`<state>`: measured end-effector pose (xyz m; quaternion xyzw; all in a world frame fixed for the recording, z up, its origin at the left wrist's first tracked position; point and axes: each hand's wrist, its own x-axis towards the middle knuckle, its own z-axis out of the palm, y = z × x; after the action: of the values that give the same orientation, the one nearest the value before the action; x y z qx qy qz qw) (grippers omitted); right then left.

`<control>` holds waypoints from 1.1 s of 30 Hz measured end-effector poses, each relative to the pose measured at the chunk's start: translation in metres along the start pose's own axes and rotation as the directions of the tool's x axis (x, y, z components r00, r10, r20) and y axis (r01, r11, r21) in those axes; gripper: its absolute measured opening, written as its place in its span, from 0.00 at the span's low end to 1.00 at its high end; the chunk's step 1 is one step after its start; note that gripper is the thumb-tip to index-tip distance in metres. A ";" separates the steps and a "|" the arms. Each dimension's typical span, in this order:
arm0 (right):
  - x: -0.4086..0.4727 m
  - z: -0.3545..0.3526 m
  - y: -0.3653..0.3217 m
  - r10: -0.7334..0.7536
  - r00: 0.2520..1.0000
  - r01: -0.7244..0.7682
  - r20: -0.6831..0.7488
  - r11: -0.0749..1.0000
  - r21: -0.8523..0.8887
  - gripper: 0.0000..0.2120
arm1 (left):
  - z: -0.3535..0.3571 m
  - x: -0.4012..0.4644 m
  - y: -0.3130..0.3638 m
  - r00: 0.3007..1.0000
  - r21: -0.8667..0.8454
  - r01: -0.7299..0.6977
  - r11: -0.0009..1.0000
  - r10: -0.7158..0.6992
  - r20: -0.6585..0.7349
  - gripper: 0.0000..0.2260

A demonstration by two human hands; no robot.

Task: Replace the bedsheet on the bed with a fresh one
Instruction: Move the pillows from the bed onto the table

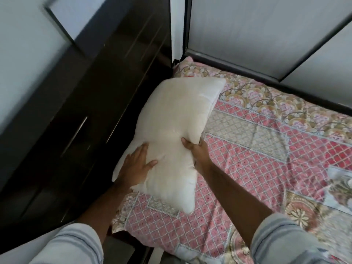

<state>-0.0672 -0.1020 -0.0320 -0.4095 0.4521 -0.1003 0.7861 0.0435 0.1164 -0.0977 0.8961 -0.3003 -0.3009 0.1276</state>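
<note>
A cream pillow [171,121] without a cover lies along the left edge of the bed, against the dark wardrobe. The bed is covered with a pink, patterned bedsheet [247,159] with gold and floral borders. My left hand [136,165] rests flat on the pillow's near left part, fingers spread. My right hand [194,148] grips the pillow's right edge, thumb on top and fingers curled under it. Both forearms reach forward from grey rolled sleeves.
A dark wooden wardrobe [91,92] with metal handles stands close along the bed's left side. A dark frame with pale panels [266,35] runs behind the bed. A folded patterned cloth [341,185] lies at the right edge of the bed.
</note>
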 end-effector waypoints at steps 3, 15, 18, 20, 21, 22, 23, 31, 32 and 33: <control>-0.070 -0.041 -0.039 0.025 0.999 -0.025 0.024 1.000 0.009 0.12 | -0.026 -0.037 0.038 0.974 -0.222 0.037 0.974 -0.085 -0.212 0.38; -0.380 -0.436 -0.134 -0.311 0.942 0.300 -0.128 0.949 -0.094 0.21 | 0.034 -0.174 0.437 0.959 -0.734 -0.277 0.621 0.221 -0.175 0.31; -0.465 -0.540 -0.149 -0.458 0.829 0.432 -0.320 0.889 -0.154 0.32 | 0.077 -0.225 0.580 0.924 -0.650 -0.352 0.673 0.360 -0.128 0.32; -0.517 -0.609 -0.145 -0.491 0.723 0.488 -0.485 0.861 -0.145 0.33 | 0.108 -0.266 0.667 0.866 -0.582 -0.464 0.668 0.481 -0.139 0.31; -0.541 -0.636 -0.143 -0.506 0.675 0.511 -0.537 0.846 -0.154 0.32 | 0.127 -0.280 0.702 0.841 -0.558 -0.498 0.664 0.526 -0.125 0.32; -0.559 -0.655 -0.140 -0.506 0.644 0.515 -0.574 0.841 -0.165 0.30 | 0.139 -0.291 0.727 0.828 -0.539 -0.516 0.666 0.550 -0.113 0.32; -0.585 -0.682 -0.135 -0.506 0.604 0.522 -0.617 0.835 -0.174 0.26 | 0.160 -0.311 0.763 0.799 -0.528 -0.547 0.649 0.594 -0.098 0.31; -0.765 -0.888 -0.061 -0.386 0.232 0.515 -0.893 0.827 -0.224 0.39 | 0.352 -0.469 0.984 0.498 -0.580 -0.658 0.480 0.855 0.143 0.32; -0.785 -0.914 -0.052 -0.368 0.180 0.513 -0.912 0.826 -0.232 0.40 | 0.377 -0.490 1.010 0.448 -0.580 -0.675 0.457 0.878 0.170 0.33; -0.806 -0.939 -0.045 -0.343 0.148 0.520 -0.928 0.825 -0.222 0.41 | 0.402 -0.511 1.038 0.400 -0.580 -0.689 0.434 0.895 0.195 0.33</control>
<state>-1.2622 -0.2247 0.2668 -0.3201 0.6772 -0.5748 0.3295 -1.0092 -0.4059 0.2479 0.4781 -0.6500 -0.4654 0.3638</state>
